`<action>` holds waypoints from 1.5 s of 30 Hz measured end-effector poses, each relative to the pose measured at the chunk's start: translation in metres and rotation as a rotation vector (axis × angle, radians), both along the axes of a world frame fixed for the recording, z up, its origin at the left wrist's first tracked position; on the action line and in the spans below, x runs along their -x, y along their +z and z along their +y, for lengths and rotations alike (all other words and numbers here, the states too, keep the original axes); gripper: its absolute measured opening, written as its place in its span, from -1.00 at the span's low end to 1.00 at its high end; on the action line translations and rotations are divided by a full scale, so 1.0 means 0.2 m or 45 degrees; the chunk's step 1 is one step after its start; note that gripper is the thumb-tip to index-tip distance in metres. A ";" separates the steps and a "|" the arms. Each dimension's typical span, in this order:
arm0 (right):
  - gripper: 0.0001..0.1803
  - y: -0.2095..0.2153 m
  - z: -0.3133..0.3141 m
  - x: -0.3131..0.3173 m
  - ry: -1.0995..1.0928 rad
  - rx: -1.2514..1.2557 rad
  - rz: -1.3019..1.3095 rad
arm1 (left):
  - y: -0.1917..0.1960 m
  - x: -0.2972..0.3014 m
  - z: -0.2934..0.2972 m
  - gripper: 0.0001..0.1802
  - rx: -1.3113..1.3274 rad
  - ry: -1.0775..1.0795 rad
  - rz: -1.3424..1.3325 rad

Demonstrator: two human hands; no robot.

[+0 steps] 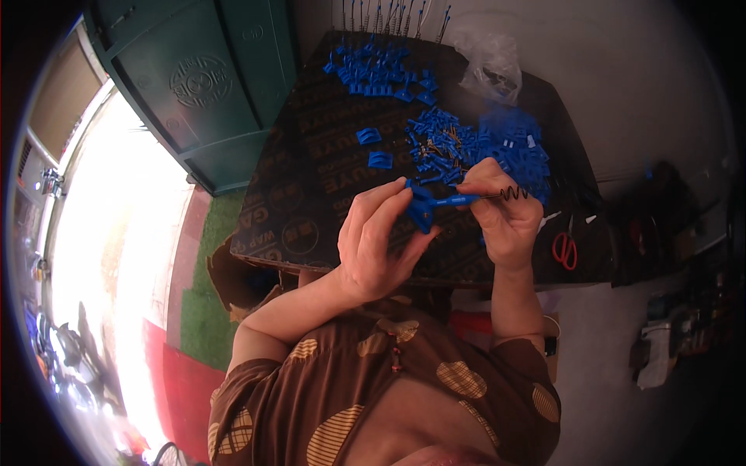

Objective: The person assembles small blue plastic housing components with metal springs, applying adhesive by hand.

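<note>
My left hand [371, 242] is closed on a blue plastic base [420, 210] above the near part of the table. From the base a slim blue stem [454, 199] points right toward my right hand [507, 225]. My right fingers pinch around the stem's far end, where a dark coil spring [515, 193] sticks out past them. My fingers hide the spot where stem and spring meet. Just behind the hands lies a heap of small blue tube-like parts [443, 140], with some brass-coloured bits among them.
On the dark printed tabletop [311, 179] lie two loose blue pieces [369, 136]. Several blue bases [369, 70] with upright springs stand at the back. A blue heap [517, 140], a clear plastic bag [489, 66] and red-handled scissors [566, 250] are on the right. A cardboard box [237, 279] sits below.
</note>
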State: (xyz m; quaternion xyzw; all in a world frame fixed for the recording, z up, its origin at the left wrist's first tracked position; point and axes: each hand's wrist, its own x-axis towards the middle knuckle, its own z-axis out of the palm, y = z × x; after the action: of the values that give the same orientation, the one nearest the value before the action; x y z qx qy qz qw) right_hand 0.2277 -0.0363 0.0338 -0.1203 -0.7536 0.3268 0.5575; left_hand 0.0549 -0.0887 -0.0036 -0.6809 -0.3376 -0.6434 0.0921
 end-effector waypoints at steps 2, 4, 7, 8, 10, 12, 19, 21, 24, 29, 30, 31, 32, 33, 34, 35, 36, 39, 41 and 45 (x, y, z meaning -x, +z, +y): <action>-0.85 -0.01 0.00 0.01 0.023 -0.040 0.056 | -0.01 0.00 0.00 -0.31 -0.037 -0.001 0.002; -0.85 -0.02 0.01 0.01 0.048 -0.034 0.076 | -0.01 0.01 0.00 -0.31 -0.076 -0.017 0.011; -0.84 -0.02 0.00 0.02 0.112 -0.003 0.125 | -0.02 0.01 0.01 -0.33 -0.146 -0.004 0.017; -0.84 -0.02 0.00 0.03 0.148 0.022 0.153 | -0.02 0.01 0.01 -0.33 -0.145 -0.004 0.017; -0.83 -0.02 0.00 0.03 0.159 0.022 0.155 | -0.02 0.01 0.00 -0.34 -0.152 0.001 0.015; -0.83 -0.03 0.01 0.03 0.171 0.020 0.157 | -0.02 0.01 0.01 -0.35 -0.167 -0.007 0.003; -0.81 -0.03 0.01 0.03 0.171 0.026 0.149 | -0.05 0.00 0.03 -0.36 -0.235 -0.005 -0.043; -0.81 -0.04 0.01 0.03 0.149 -0.016 0.128 | -0.06 -0.01 0.06 -0.37 -0.278 -0.023 -0.060; -0.83 -0.03 0.01 0.04 0.139 -0.039 0.144 | -0.08 -0.01 0.07 -0.36 -0.331 -0.043 -0.080; -0.88 -0.04 0.01 0.05 0.211 0.056 0.186 | -0.09 0.00 0.08 -0.27 -0.330 -0.006 -0.038; -0.88 -0.04 0.01 0.04 0.207 0.055 0.189 | -0.10 0.01 0.08 -0.25 -0.285 -0.010 -0.009; -0.88 -0.04 0.01 0.04 0.230 0.116 0.192 | -0.10 0.01 0.08 -0.22 -0.240 -0.016 0.020; -0.88 -0.04 0.01 0.03 0.254 0.178 0.196 | -0.10 0.01 0.06 -0.22 -0.239 -0.020 0.023; -0.88 -0.04 0.02 0.02 0.249 0.178 0.200 | -0.11 0.01 0.04 -0.18 -0.152 -0.009 0.029; -0.89 -0.04 0.02 0.01 0.238 0.183 0.174 | -0.12 0.00 0.02 -0.13 -0.065 0.000 0.037; -0.90 -0.04 0.03 0.00 0.222 0.188 0.148 | -0.11 0.00 0.01 -0.13 -0.063 -0.010 0.041; -0.90 -0.04 0.04 -0.01 0.211 0.189 0.154 | -0.08 0.01 0.00 -0.14 0.029 -0.166 -0.083; -0.92 -0.01 0.06 -0.03 0.199 0.089 0.034 | -0.05 0.03 0.00 -0.16 0.145 -0.343 -0.173; -0.93 0.00 0.06 -0.04 0.204 0.077 -0.056 | -0.06 0.05 0.00 -0.24 0.206 -0.318 -0.081; -0.92 0.03 0.06 -0.03 0.198 0.068 -0.075 | -0.07 0.03 0.01 -0.32 0.182 -0.317 -0.118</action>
State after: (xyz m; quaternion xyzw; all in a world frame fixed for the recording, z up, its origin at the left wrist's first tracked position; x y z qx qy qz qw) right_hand 0.2345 -0.0244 0.0389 -0.0858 -0.7679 0.3852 0.5045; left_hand 0.0491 -0.0873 -0.0170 -0.6920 -0.2995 -0.6547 -0.0526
